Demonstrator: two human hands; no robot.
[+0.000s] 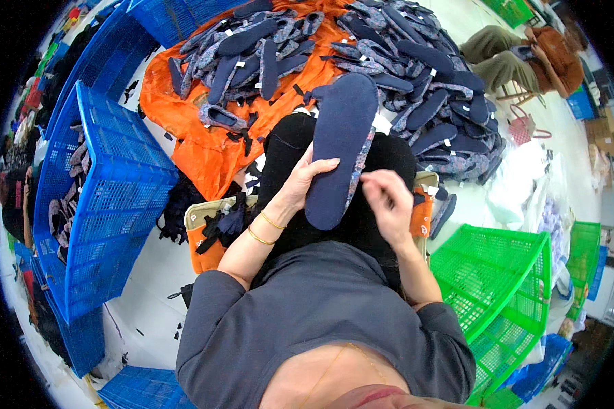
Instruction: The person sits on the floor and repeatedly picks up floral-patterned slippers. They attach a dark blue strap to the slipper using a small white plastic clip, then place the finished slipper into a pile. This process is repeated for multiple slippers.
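Note:
A navy slipper (341, 143) is held over my lap, its flat sole turned up and a strip of floral fabric showing along its right side. My left hand (307, 174) grips it from the left, thumb lying across the sole and the other fingers hidden beneath. A small dark tab sticks out near its upper left end. Beside the slipper's right edge is my right hand (389, 204), fingers curled and smeared by motion; whether it touches the slipper or holds anything, I cannot tell.
Slippers (443, 102) lie in a big heap ahead, partly on an orange sheet (218, 160). Blue crates (123, 211) stand at left, one with slippers inside. Green crates (491, 273) are at right. Dark scraps (228, 221) lie beside my left leg. Another person (552, 58) sits far right.

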